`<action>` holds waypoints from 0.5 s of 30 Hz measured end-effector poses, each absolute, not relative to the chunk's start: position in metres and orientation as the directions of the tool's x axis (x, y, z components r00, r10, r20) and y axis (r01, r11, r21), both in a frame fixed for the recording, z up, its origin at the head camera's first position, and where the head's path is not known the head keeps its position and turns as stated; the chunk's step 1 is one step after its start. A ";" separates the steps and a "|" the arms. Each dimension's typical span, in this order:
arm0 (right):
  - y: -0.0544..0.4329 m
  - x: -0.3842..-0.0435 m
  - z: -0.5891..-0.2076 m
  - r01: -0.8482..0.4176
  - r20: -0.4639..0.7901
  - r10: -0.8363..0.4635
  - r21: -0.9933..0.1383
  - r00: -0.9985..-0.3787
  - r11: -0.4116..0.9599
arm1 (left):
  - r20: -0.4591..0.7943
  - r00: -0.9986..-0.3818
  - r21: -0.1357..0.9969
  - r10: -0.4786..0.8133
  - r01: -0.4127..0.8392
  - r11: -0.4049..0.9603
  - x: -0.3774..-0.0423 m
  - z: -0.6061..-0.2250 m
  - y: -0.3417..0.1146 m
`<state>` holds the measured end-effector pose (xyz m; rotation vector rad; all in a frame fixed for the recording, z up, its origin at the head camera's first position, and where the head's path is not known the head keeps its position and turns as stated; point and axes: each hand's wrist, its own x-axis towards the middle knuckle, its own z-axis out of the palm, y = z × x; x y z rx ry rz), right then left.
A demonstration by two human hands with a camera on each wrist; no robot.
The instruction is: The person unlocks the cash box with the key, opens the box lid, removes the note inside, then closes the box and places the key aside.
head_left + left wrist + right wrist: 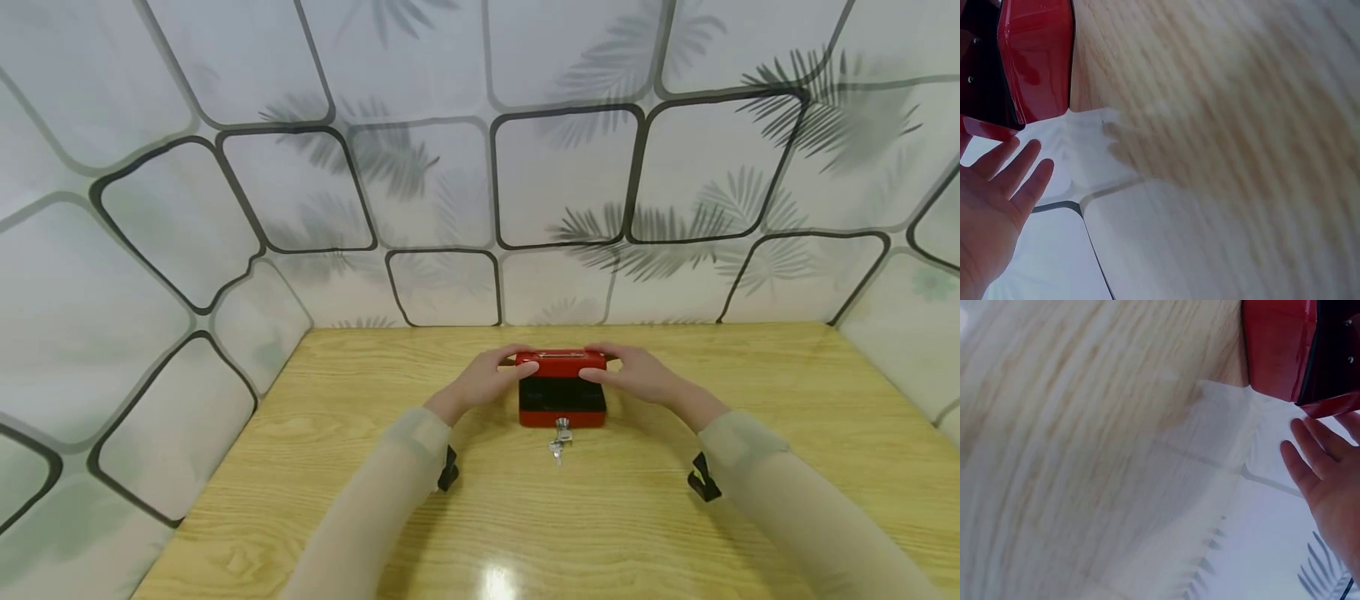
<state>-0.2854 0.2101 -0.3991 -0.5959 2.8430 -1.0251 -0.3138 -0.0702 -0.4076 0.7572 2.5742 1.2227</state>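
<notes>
A small red cash box (562, 419) sits on the table with its lid (558, 363) raised, showing a dark inside. My left hand (491, 375) holds the lid's left end, thumb in front and fingers toward the back. At the other end, my right hand (637, 372) grips the lid in the same way. A silver key set (557, 448) hangs from the front lock and lies on the wood. Both wrist views catch the box's red side wall (1038, 56), with fingers beside the lid's edge; the thumbs are mostly hidden there.
The light wood table (360, 517) reaches back to a wall (442, 183) covered in a stone-and-leaf pattern. Similar patterned walls stand at the left and right. Dark straps (448, 469) show at both wrists.
</notes>
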 end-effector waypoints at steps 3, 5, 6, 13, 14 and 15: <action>0.209 -0.287 -0.397 -0.362 0.120 -0.369 -0.607 -0.922 0.707 | 0.074 -0.856 0.763 0.512 0.379 0.523 -0.315 -0.406 -0.068; 0.208 -0.288 -0.395 -0.381 0.153 -0.365 -0.594 -0.918 0.709 | 0.098 -0.860 0.768 0.501 0.385 0.511 -0.315 -0.405 -0.067; 0.207 -0.289 -0.394 -0.388 0.168 -0.362 -0.585 -0.917 0.712 | 0.108 -0.863 0.771 0.494 0.386 0.506 -0.315 -0.404 -0.067; 0.206 -0.294 -0.391 -0.397 0.258 -0.302 -0.543 -0.918 0.740 | 0.174 -0.876 0.767 0.450 0.407 0.496 -0.322 -0.403 -0.063; 0.206 -0.295 -0.391 -0.398 0.271 -0.294 -0.535 -0.917 0.745 | 0.187 -0.879 0.762 0.438 0.411 0.500 -0.323 -0.402 -0.063; 0.206 -0.296 -0.391 -0.396 0.282 -0.284 -0.531 -0.916 0.749 | 0.205 -0.881 0.752 0.427 0.421 0.507 -0.324 -0.402 -0.062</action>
